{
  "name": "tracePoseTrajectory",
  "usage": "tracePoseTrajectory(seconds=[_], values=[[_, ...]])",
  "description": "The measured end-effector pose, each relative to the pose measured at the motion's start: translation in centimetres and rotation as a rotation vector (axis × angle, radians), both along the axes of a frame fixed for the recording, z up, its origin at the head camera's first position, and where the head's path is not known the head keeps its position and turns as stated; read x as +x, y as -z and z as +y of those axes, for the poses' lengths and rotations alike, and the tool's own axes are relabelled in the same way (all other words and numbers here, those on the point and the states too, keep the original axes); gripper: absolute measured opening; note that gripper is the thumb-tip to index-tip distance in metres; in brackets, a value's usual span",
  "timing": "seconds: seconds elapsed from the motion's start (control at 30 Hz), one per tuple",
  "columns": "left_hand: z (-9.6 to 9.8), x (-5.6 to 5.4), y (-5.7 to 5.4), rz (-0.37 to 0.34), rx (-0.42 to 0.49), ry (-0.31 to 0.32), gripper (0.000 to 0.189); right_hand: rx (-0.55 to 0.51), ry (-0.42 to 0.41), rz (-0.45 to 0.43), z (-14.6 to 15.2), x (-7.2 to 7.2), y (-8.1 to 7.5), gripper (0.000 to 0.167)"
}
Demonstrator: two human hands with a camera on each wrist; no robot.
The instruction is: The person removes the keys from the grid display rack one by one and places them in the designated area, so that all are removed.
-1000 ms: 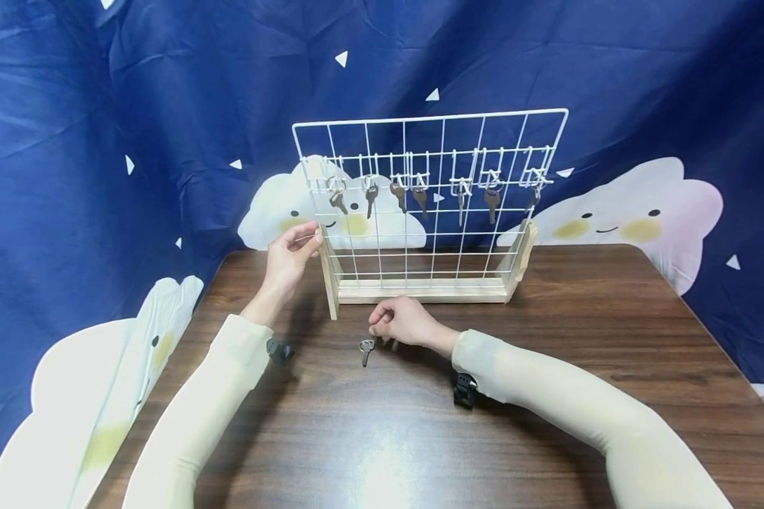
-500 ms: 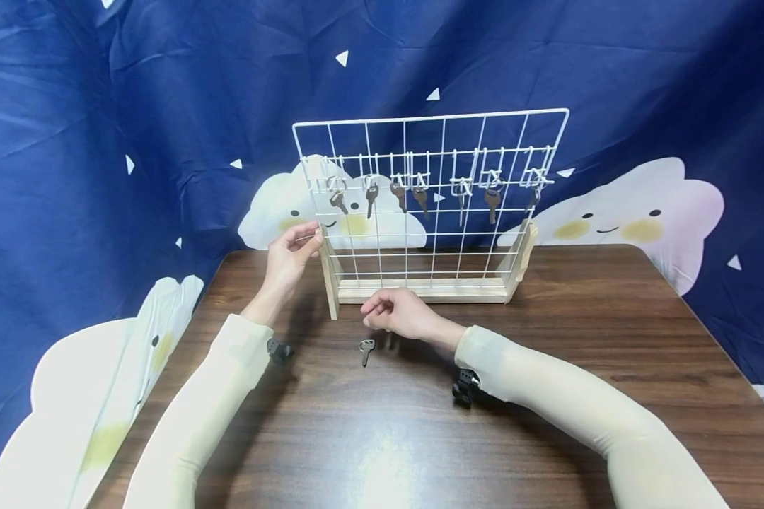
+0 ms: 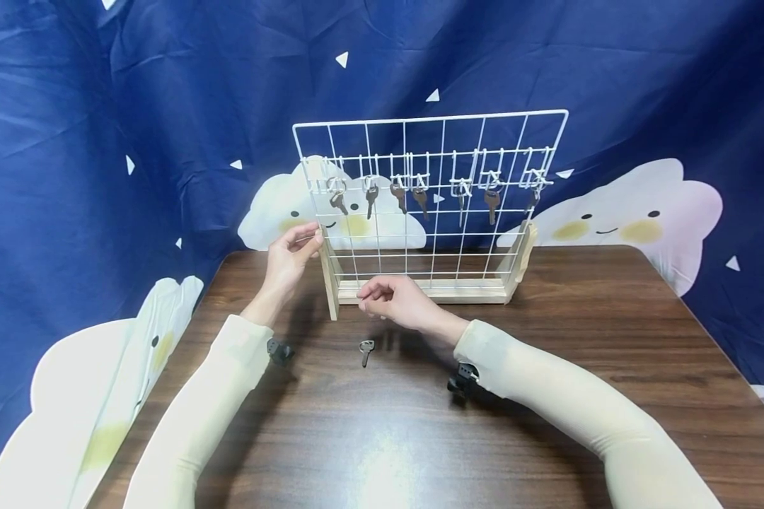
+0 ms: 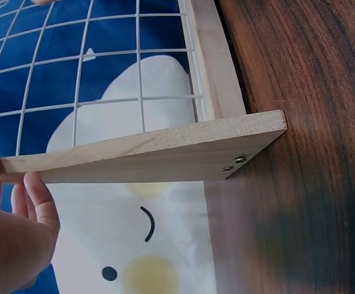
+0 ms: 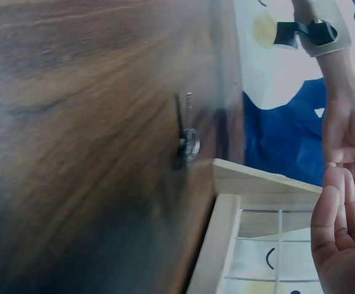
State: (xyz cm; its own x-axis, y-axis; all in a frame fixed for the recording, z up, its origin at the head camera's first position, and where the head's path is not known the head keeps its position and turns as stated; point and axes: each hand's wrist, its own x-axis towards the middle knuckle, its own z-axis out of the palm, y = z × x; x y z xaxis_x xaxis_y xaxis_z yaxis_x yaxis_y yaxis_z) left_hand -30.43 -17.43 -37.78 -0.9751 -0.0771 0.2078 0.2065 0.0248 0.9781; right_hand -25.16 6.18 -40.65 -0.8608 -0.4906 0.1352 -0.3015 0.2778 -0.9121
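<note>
A white wire grid rack (image 3: 424, 234) stands in a pale wooden base, with several keys, one of them a key (image 3: 492, 201), hanging from its hooks. My left hand (image 3: 286, 258) pinches the top of the wooden side post (image 4: 134, 150), its thumb and fingers on either side. My right hand (image 3: 397, 300) hovers before the rack's lower left, fingers bent and thumb close to the index fingertip; I cannot tell whether a small thing is between them. A single key (image 3: 366, 351) lies on the table below that hand, apart from it, and shows in the right wrist view too.
The brown wooden table (image 3: 547, 339) carries the rack near its back edge. Behind hangs a blue curtain (image 3: 165, 92) printed with clouds and triangles. Black wrist straps (image 3: 280, 351) sit at both sleeves.
My right hand has risen from close beside the key on the table, up and slightly left toward the rack's base. My left hand stays at the side post, and the key on the table stays put.
</note>
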Motion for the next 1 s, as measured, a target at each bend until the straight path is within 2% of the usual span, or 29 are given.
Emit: tracePoseTrajectory(seconds=[0.17, 0.43, 0.7, 0.87, 1.0], values=[[0.0, -0.1, 0.0, -0.002, -0.011, 0.001, 0.042, -0.02, 0.018, 0.016, -0.2, -0.1, -1.2, 0.016], [0.0, -0.1, -0.1, -0.002, 0.006, 0.006, 0.042, -0.07, 0.043, 0.036, -0.7, -0.4, -3.1, 0.022], [-0.1, -0.2, 0.0, -0.004, 0.016, 0.006, 0.043, -0.077, 0.036, 0.072, -1.3, -0.6, -4.5, 0.023], [0.0, -0.2, 0.1, 0.001, 0.006, 0.013, 0.043, -0.094, 0.046, 0.07, -1.5, -0.8, -5.0, 0.018], [-0.1, -0.1, 0.2, 0.003, 0.006, 0.012, 0.042, -0.112, 0.06, 0.075, -1.6, -0.9, -5.8, 0.021]])
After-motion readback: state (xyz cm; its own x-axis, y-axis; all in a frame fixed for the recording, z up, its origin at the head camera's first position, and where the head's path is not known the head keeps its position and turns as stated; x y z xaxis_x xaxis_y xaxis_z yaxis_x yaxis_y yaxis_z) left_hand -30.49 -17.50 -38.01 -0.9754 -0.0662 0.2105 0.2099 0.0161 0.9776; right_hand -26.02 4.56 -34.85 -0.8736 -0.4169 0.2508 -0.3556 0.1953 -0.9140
